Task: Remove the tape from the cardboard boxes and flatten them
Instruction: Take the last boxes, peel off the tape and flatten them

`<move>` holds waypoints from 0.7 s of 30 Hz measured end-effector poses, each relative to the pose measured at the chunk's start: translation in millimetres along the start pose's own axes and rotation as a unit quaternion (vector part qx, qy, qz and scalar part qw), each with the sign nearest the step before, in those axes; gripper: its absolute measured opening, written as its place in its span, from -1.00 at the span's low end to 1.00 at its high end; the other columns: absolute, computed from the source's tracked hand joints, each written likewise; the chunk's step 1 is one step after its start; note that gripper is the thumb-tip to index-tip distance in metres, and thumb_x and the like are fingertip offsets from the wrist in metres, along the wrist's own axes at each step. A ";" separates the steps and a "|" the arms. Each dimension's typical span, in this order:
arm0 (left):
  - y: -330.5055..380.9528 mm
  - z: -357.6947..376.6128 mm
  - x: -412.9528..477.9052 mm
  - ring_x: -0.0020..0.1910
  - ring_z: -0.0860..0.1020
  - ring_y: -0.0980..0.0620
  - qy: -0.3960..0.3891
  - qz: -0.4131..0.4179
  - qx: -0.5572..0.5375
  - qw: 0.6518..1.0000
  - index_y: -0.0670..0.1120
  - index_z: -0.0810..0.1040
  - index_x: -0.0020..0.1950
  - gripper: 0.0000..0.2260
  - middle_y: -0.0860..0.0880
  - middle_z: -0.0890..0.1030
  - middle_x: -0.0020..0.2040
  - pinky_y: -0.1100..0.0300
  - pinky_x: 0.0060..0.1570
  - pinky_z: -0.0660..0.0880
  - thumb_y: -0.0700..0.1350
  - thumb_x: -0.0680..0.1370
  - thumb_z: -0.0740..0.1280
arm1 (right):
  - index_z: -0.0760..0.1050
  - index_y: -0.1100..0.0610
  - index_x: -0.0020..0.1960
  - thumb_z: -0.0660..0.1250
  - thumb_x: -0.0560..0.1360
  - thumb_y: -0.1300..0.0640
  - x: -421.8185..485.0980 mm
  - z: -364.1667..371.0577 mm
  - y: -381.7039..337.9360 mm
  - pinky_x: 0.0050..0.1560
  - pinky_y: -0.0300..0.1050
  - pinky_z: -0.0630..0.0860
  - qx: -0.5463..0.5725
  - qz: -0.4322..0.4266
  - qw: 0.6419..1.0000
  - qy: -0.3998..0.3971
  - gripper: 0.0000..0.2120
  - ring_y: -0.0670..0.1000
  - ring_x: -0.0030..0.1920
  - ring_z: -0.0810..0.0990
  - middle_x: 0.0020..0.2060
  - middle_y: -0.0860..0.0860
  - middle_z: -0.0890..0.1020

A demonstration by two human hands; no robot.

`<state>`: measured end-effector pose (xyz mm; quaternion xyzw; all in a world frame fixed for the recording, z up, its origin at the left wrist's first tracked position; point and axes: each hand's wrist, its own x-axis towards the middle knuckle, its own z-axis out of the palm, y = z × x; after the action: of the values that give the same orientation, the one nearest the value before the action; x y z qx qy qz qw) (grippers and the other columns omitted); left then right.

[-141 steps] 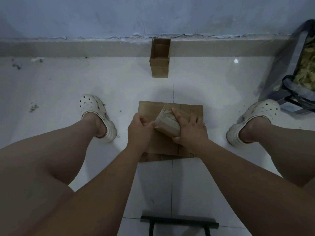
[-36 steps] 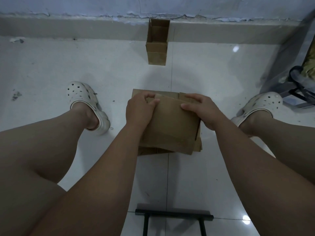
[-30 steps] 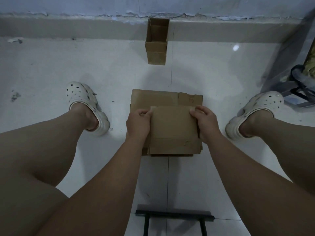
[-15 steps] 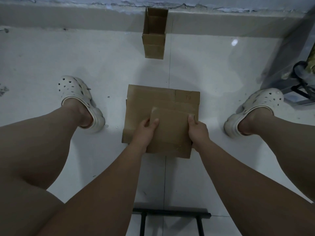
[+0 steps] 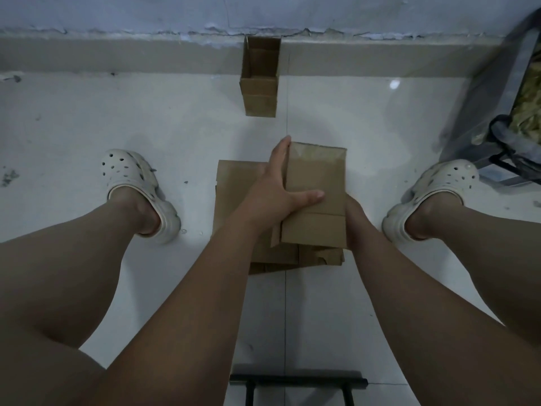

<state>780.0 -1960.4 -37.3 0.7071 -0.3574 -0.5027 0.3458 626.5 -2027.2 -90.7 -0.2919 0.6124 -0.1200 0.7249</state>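
Observation:
A flattened brown cardboard box [image 5: 316, 171] is held lengthwise over a pile of flattened cardboard [image 5: 237, 186] on the white tiled floor. My left hand [image 5: 272, 194] lies against the box's left edge with the fingers straight and the thumb stretched across its top face. My right hand [image 5: 355, 221] holds the lower right edge, and its fingers are hidden behind the cardboard. A small open-topped cardboard box [image 5: 259, 95] stands upright against the wall's base at the far middle.
My feet in white clogs, left [image 5: 131, 177] and right [image 5: 439, 186], flank the pile. A dark bag on a frame [image 5: 521, 118] sits at the right by the wall. A black metal bar [image 5: 298, 382] crosses the floor close to me.
The flattened box has been turned lengthwise and moved farther from me over the pile. My left hand went from gripping its edge to lying straight along its left side.

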 end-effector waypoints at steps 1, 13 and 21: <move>-5.3 -1.3 -0.8 0.14 0.48 -0.02 0.013 -0.009 -0.003 1.000 0.35 0.02 0.41 -0.14 -0.01 0.32 0.34 0.02 0.08 0.55 0.11 0.33 0.53 | 0.57 0.16 -0.02 0.29 0.57 -0.05 0.6 2.5 0.9 -0.45 -0.14 0.58 -0.005 0.003 1.000 -0.019 -0.73 0.06 -0.35 0.70 -0.33 0.07 0.70; -40.0 -9.0 6.3 -0.15 0.42 0.05 0.207 -0.098 0.213 0.950 0.01 0.34 -0.01 -0.59 0.08 0.36 -0.16 0.21 -0.25 0.32 0.17 0.38 0.46 | 0.25 -0.17 0.51 0.40 0.50 -0.07 4.6 22.7 -19.0 0.13 -0.13 0.50 -0.411 -0.159 0.888 -0.130 -0.36 -0.07 0.19 0.52 0.28 -0.08 0.53; -44.0 -27.6 5.7 0.12 0.47 -0.07 0.167 -0.064 0.273 0.945 -0.01 0.45 0.33 -0.48 -0.13 0.42 0.25 0.18 -0.01 0.32 0.09 0.41 0.46 | 0.14 -0.20 0.54 0.30 0.59 0.04 4.2 37.9 -25.5 0.11 -0.18 0.30 -0.531 -0.224 0.809 -0.117 -0.40 0.03 0.31 0.45 0.39 -0.02 0.46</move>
<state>814.7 -1939.4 -70.2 0.8695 -0.3722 -0.2817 0.1611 668.4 -2039.3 -76.6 -0.7721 0.4088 0.0996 0.4762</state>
